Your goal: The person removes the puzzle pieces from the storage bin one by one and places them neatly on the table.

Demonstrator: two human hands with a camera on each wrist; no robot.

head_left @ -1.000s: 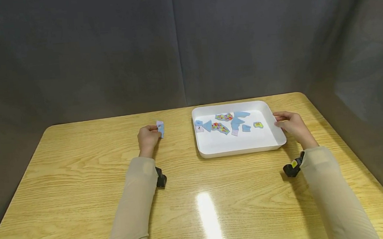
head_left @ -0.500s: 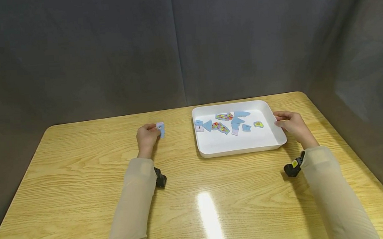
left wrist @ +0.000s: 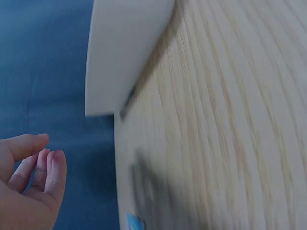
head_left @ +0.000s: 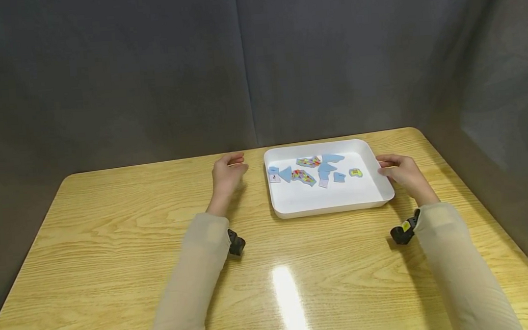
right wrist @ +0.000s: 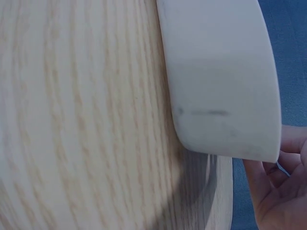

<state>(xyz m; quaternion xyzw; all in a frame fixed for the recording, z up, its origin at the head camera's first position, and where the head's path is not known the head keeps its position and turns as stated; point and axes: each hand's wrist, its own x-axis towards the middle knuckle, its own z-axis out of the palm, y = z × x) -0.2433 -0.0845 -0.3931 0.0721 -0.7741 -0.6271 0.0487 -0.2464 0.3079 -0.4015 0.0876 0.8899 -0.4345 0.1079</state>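
Note:
My left hand (head_left: 229, 176) is over the table, left of the white tray (head_left: 331, 201), with fingers loosely bent and nothing between them. In the left wrist view, the thumb and fingertips of the left hand (left wrist: 33, 184) stand apart. A small blue puzzle piece (left wrist: 135, 222) lies on the table at the bottom of that view; in the head view the hand hides it. My right hand (head_left: 402, 173) holds the tray's right rim, its fingers partly hidden behind the wall in the right wrist view. Inside the tray lie multicoloured patterned pieces (head_left: 303, 176), light blue pieces (head_left: 339, 177) and a yellow piece (head_left: 355, 172).
The wooden table (head_left: 114, 257) reaches back to a dark grey curtain (head_left: 148, 81), which also hangs along the right side. Black wrist cameras (head_left: 236, 242) sit below both sleeves. A bright light reflection crosses the front of the table.
My left hand has let go of the blue and lilac puzzle piece, leaving it on the table, and has moved right toward the tray. The right hand and tray stay nearly still.

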